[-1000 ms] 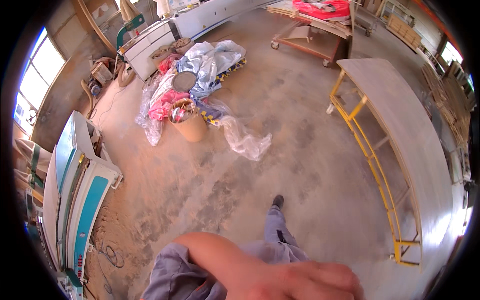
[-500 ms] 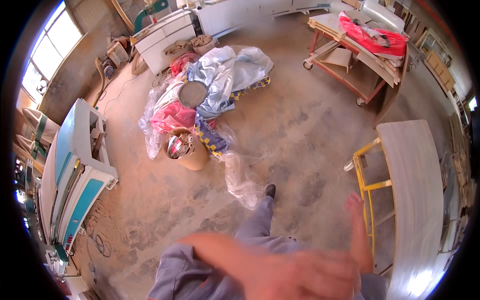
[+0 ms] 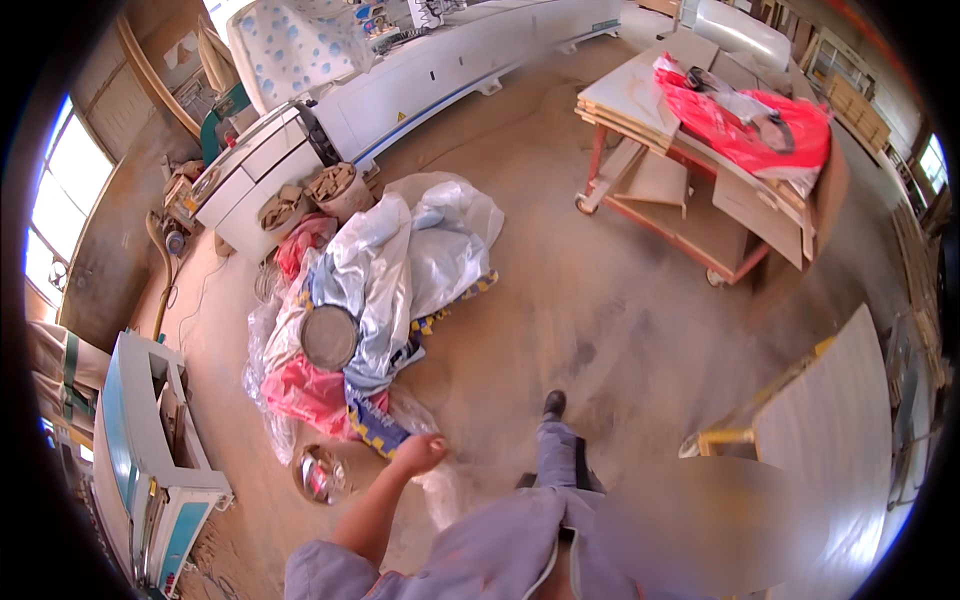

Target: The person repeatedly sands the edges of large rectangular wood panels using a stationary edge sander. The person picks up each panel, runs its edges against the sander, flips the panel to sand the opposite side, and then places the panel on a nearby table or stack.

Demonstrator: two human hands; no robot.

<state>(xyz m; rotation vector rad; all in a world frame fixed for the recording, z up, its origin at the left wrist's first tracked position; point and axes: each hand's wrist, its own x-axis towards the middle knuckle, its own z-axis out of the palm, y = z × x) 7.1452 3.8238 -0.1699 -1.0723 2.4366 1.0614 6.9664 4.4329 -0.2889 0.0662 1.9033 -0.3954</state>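
Note:
My left hand (image 3: 420,453) hangs ahead of my body, its fingers curled in and nothing visible in them. In the picture it overlaps the lower end of a heap of plastic sheeting (image 3: 375,270), without visible contact. Beside it stands a round bin (image 3: 318,474) with scraps in it, partly behind my forearm. On the heap rests a round grey lid-like disc (image 3: 329,337). Pink plastic (image 3: 310,395) and a blue, yellow-checked wrapper (image 3: 375,425) lie below the disc. My right hand does not show; a blurred patch covers the lower right.
A wheeled red-framed cart (image 3: 690,225) carries boards and red plastic (image 3: 745,125) at the far right. Nearer on the right stands a pale panel (image 3: 830,410) on a yellow frame. White-and-teal machinery (image 3: 150,450) lines the left. Two scrap-filled buckets (image 3: 338,190) stand beyond the heap.
The view has shifted, with the cart larger and the heap lower and further left. My left hand has swung from the lower middle to the left. My right hand has gone from sight.

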